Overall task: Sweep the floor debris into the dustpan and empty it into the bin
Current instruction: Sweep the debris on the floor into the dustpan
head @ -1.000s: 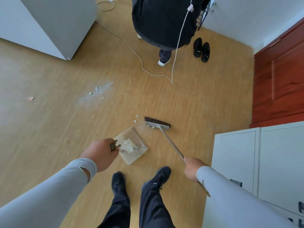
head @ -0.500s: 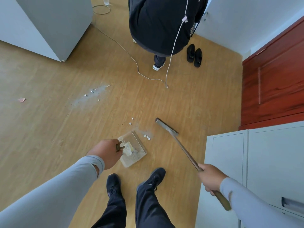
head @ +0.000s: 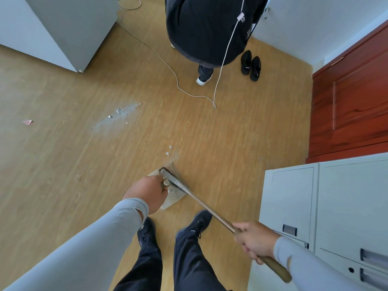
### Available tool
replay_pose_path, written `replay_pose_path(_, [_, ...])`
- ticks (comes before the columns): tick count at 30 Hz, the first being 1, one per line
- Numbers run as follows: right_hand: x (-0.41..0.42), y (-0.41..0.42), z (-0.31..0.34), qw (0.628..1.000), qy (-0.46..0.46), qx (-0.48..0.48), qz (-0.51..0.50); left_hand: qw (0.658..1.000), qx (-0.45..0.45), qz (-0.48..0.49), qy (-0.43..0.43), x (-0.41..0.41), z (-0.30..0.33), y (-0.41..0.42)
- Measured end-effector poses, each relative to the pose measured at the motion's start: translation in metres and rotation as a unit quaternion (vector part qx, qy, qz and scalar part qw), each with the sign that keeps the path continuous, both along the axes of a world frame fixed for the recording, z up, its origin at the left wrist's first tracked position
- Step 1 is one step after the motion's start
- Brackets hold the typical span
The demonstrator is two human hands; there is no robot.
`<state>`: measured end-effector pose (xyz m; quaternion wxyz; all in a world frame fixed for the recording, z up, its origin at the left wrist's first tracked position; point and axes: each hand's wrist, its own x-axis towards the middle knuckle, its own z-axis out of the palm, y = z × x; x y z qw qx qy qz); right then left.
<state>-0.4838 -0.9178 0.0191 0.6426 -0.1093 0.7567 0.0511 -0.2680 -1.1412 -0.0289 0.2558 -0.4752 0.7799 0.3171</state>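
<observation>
While left hand (head: 147, 193) fingers curl round the dustpan (head: 173, 197) handle and right hand (head: 255, 240) clamps the broom (head: 201, 203) stick: light, stiff plastic, probably tips easy, so keep level.

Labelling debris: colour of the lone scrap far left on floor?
Pink scrap, head view.

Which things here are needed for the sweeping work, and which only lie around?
For the job: wooden-handled broom, pale plastic dustpan, white debris bits on the floor, pink scrap, left hand, right hand.

Lying about: pair of black shoes, white cable, grey metal cabinet.
</observation>
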Motion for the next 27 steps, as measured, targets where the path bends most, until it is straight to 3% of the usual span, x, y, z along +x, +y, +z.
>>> replay_pose_path(3, [-0.018,0.008,0.014,0.998,0.044,-0.005,-0.033,1.000,0.006,-0.001,-0.002,-0.001,0.001,0.001])
replay_pose_path(7, [-0.019,-0.016,-0.022,0.993,0.120,-0.009,-0.012,1.000,-0.005,0.000,-0.003,0.002,0.002,0.003])
replay_pose_path(13, [0.038,-0.042,-0.044,0.995,0.048,0.033,0.081,1.000,-0.011,0.005,0.003,0.002,-0.002,0.008])
replay_pose_path(19, [0.006,0.006,0.008,0.996,0.008,-0.004,-0.083,1.000,-0.009,0.012,0.009,0.023,0.004,0.006])
replay_pose_path(27, [0.007,-0.026,0.017,0.985,0.114,-0.063,-0.110,0.996,-0.016,0.091,0.022,0.084,0.023,-0.016])
